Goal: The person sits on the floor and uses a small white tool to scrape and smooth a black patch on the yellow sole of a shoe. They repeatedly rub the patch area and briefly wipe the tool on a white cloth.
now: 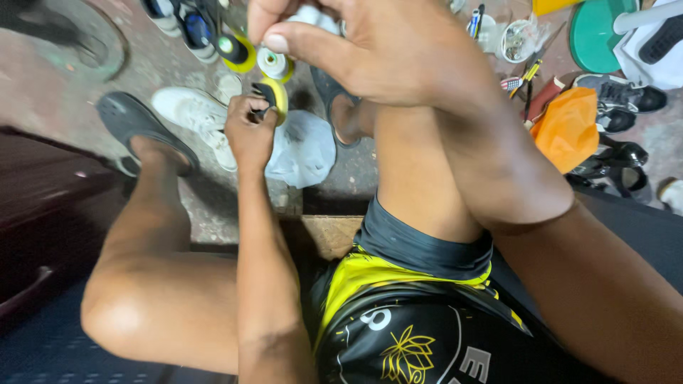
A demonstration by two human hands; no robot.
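Note:
My left hand [249, 128] reaches down between my knees and grips a small yellow-rimmed spool [274, 96] with dark thread. My right hand [384, 50] is raised close to the camera, thumb and fingers pinched together; something thin may be held between them, but I cannot make it out. Two more yellow-rimmed spools lie on the floor just beyond, one dark [233, 48] and one white [273, 64]. A white sneaker [196, 117] lies beside my left foot, and a white cloth [304, 148] is under the left hand.
My feet wear dark slippers [135, 124] on a concrete floor. At the right are an orange bag [569, 128], black shoes [619, 96], tools with scissors [530, 67], a small tub [518, 39] and a green stool [594, 32]. A wooden block [331, 233] sits beneath me.

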